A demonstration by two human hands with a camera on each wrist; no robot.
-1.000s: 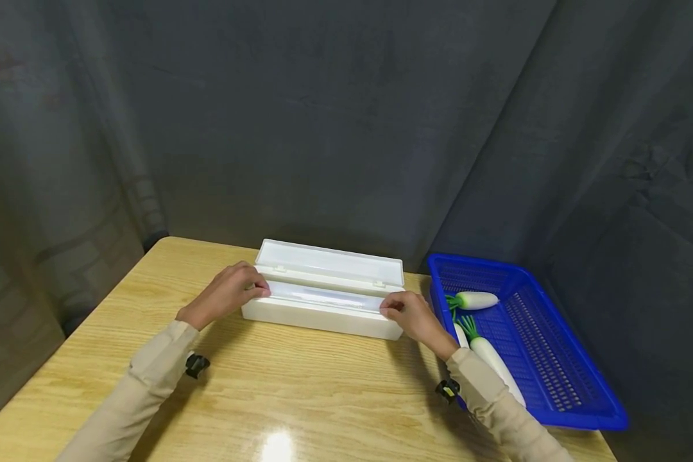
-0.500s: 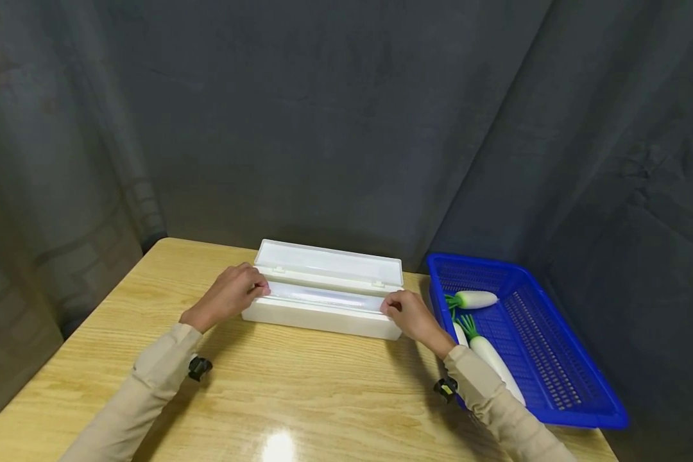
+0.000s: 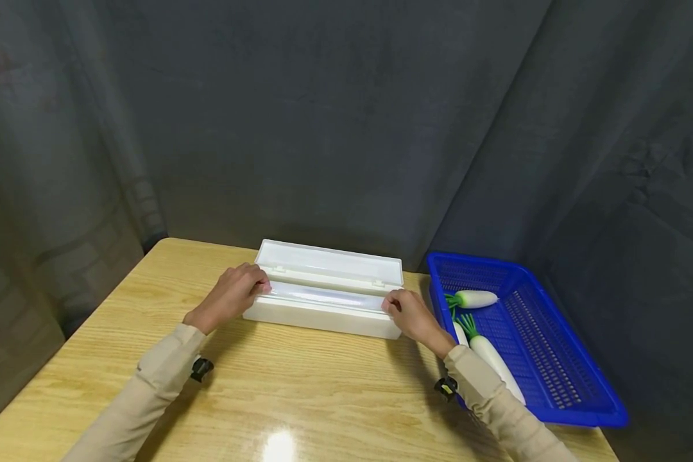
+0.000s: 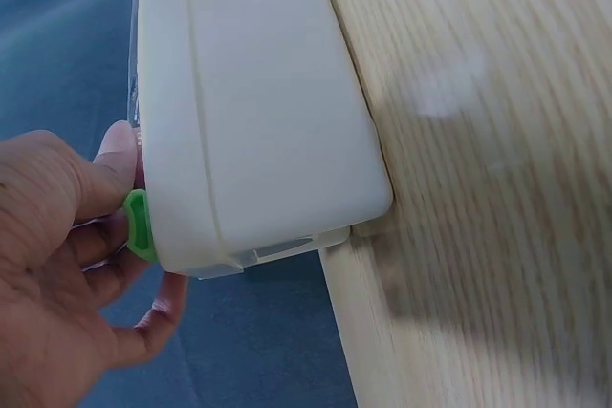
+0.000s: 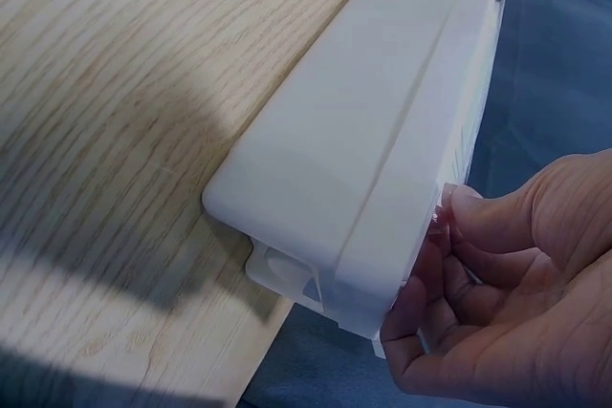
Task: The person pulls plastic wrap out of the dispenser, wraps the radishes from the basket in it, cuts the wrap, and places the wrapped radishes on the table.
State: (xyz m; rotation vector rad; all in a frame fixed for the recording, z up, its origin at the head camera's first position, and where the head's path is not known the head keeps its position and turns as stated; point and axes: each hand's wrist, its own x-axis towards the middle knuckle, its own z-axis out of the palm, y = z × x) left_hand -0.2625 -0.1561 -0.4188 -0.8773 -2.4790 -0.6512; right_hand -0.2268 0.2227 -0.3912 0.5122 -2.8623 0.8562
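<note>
A long white cling film dispenser [image 3: 322,319] stands on the table, its lid [image 3: 332,262] tipped back toward the curtain. Across its top opening lies clear cling film [image 3: 326,296], catching the light. At the left end my left hand [image 3: 231,292] pinches the film's edge between thumb and fingers. My right hand [image 3: 412,314] pinches the same edge at the right end. In the left wrist view a green slider [image 4: 140,225] sits at the box's top edge beside the left fingers. The right wrist view shows the right thumb and finger [image 5: 478,222] at the rim, with film bunched between them.
To the right is a blue plastic basket [image 3: 577,340] holding white radishes with green tops, one radish [image 3: 496,366] along its near left side. Dark curtains [image 3: 323,128] hang directly behind the wooden table [image 3: 300,398]. The right forearm passes over the basket's left rim.
The left hand has shifted very slightly right, and the glints on the film have changed. Both hands keep their pinch; box and basket stay put.
</note>
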